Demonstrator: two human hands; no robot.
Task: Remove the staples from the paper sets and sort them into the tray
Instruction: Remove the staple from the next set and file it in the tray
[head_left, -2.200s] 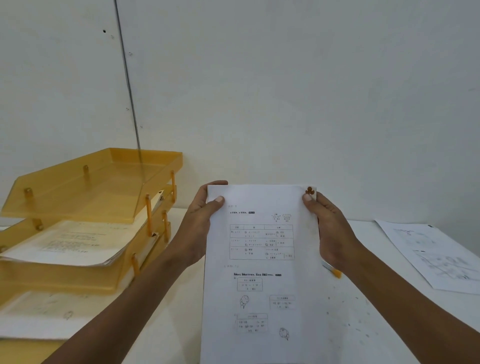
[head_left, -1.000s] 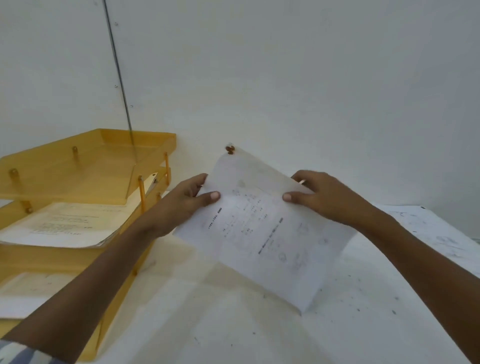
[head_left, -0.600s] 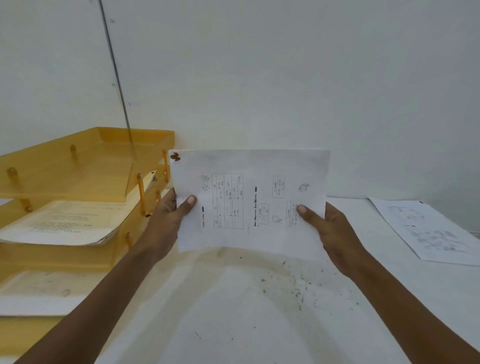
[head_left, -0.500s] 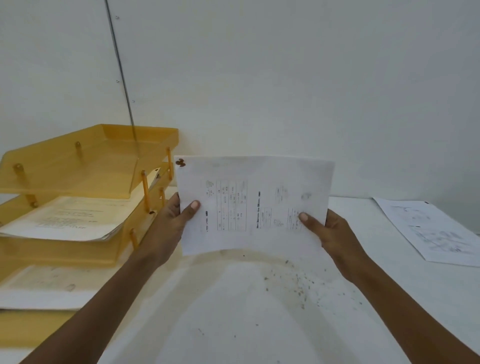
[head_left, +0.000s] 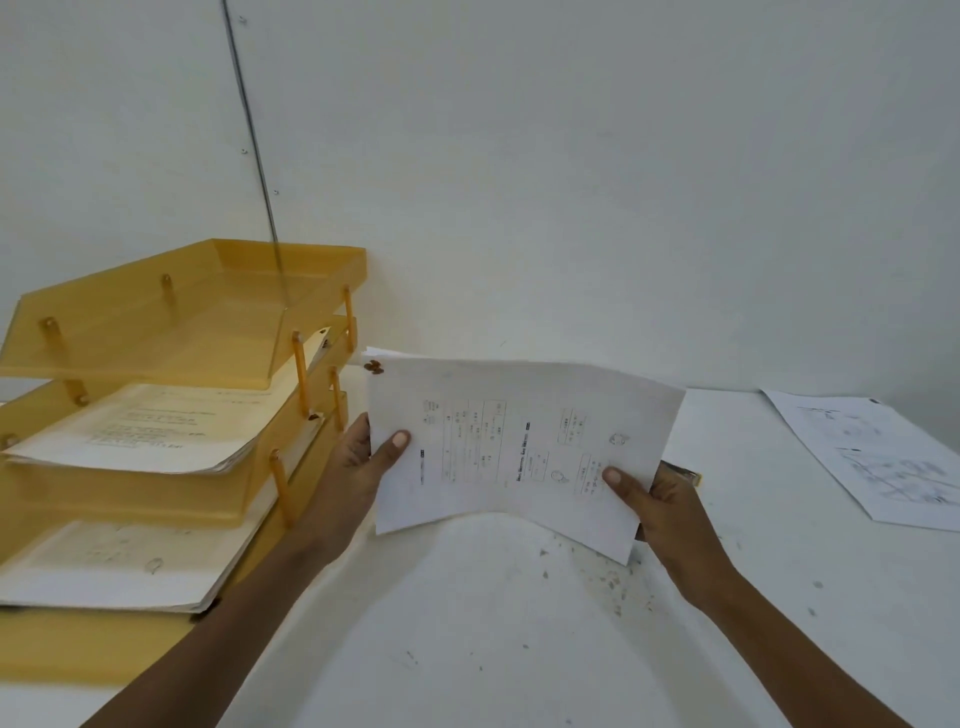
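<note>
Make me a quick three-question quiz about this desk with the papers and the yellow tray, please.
1. True or false: the left hand and the right hand both hold the paper set.
2. Which tier of the yellow tray shows no paper? A top, B middle, C bottom.
3. Fill in: the loose sheet lies on the table to the ___ of the held set.
Key: 1 true; 2 A; 3 right.

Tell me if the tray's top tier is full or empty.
Empty: top tier shows bare yellow floor; papers lie in the tiers below.
</note>
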